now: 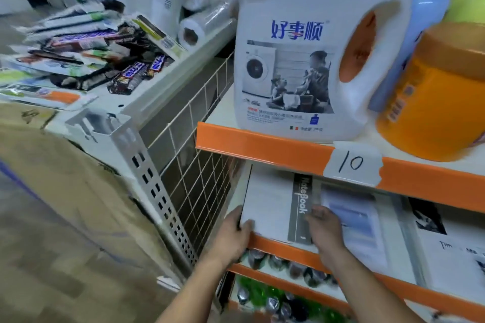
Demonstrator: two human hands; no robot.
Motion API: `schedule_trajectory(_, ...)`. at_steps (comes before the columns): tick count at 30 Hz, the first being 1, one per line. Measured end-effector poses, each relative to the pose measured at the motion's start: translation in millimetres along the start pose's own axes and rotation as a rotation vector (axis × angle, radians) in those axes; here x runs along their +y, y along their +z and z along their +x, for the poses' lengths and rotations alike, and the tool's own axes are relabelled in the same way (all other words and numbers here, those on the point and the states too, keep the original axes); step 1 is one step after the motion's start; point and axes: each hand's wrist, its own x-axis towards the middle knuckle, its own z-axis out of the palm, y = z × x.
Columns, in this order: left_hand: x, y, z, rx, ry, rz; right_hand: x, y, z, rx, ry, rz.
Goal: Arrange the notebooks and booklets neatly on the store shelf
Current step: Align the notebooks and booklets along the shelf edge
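**Both hands on the white notebook at the shelf's left end**

Your left hand grips the front-left corner of the white notebook. The thumb lies on the cover and the fingers wrap its left edge, close to the wire mesh divider.

Your right hand sits on the notebook's right side, fingers bent down over the grey "NoteBook" band. Blur hides whether they clasp the edge or only press on it.

The notebook lies flat on the middle shelf, its front edge at the orange lip, between your two hands. Just to its right lies a blue-covered booklet, then a black-and-white booklet. A detergent jug stands on the shelf above, and drink cans sit below.
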Motion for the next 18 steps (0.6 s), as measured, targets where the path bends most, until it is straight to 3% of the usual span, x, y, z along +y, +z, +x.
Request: schedule_trajectory(18, -6, -8, 10, -0.043, 0.084, 0.041, -19, 15, -19, -0.192, -0.035, -0.036)
